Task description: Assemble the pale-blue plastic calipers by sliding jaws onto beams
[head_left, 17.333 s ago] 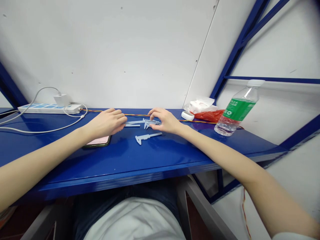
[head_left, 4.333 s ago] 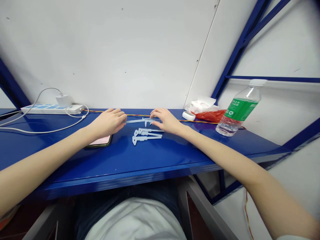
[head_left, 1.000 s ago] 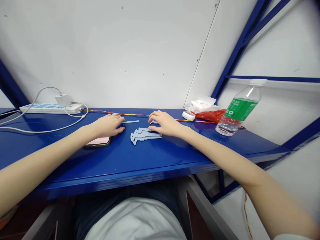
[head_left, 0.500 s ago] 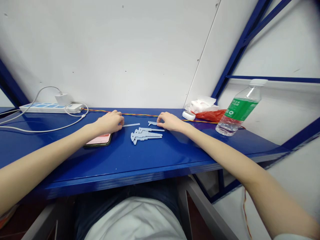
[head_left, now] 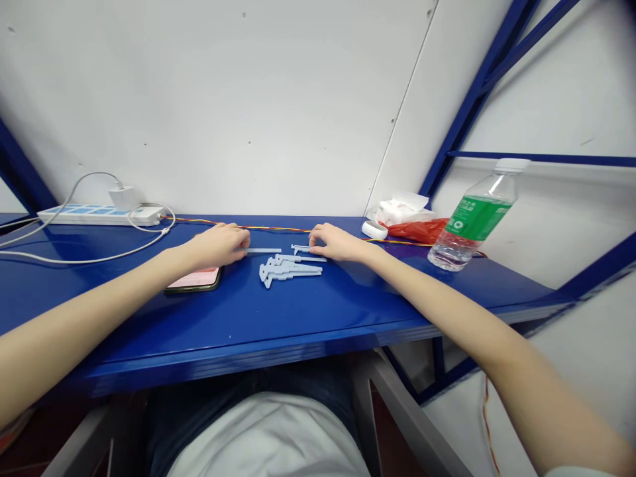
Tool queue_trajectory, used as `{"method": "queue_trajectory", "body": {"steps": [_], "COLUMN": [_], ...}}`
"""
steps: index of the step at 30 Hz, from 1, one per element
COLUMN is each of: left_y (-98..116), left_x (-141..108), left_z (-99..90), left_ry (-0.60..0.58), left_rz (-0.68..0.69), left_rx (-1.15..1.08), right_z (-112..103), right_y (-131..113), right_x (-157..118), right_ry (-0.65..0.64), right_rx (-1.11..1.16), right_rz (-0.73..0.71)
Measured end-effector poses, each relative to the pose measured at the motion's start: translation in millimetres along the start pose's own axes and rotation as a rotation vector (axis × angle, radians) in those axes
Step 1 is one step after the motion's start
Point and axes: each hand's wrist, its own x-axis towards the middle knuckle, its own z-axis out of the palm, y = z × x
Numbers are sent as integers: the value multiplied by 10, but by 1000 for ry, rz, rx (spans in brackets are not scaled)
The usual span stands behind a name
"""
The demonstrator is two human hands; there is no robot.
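My left hand (head_left: pixel 226 243) is closed on the end of a light-blue caliper beam (head_left: pixel 265 250), whose free end points right. Opposite it, my right hand (head_left: pixel 330 241) pinches a small light-blue caliper slider (head_left: pixel 300 249), its jaws pointing left. A narrow gap separates the two pieces. Just in front of them several light-blue plastic calipers (head_left: pixel 285 270) lie overlapped on the blue table (head_left: pixel 278 318). Beneath my left forearm, a phone (head_left: pixel 199 281) with a lit screen is partly covered.
A power strip (head_left: pixel 89 214) with a white charger (head_left: pixel 125 197) and cables lies at the back left. Back right are a white oval case (head_left: pixel 374 230), a tissue pack (head_left: pixel 403 209) and a red plastic bag (head_left: pixel 420 229). A water bottle (head_left: pixel 472 215) stands at the right.
Both hands have come slightly closer together. The beam in my left hand has shifted a little right, and the slider in my right hand a little left.
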Motion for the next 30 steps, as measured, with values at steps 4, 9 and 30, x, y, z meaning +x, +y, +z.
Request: {"method": "queue_trajectory", "body": {"steps": [4, 9, 30], "left_y": [-22, -50, -46], "left_x": [9, -21, -73], "left_z": [57, 88, 22], "left_ry": [76, 269, 407], "left_rz": [82, 120, 119], "left_rx": [110, 170, 217], "right_z": [6, -13, -15], "right_y": [-35, -116, -165], "right_x": [-5, -21, -26], "right_ry": [24, 104, 396], "right_rx": [-26, -71, -117], "right_rz": [-63, -80, -251]}}
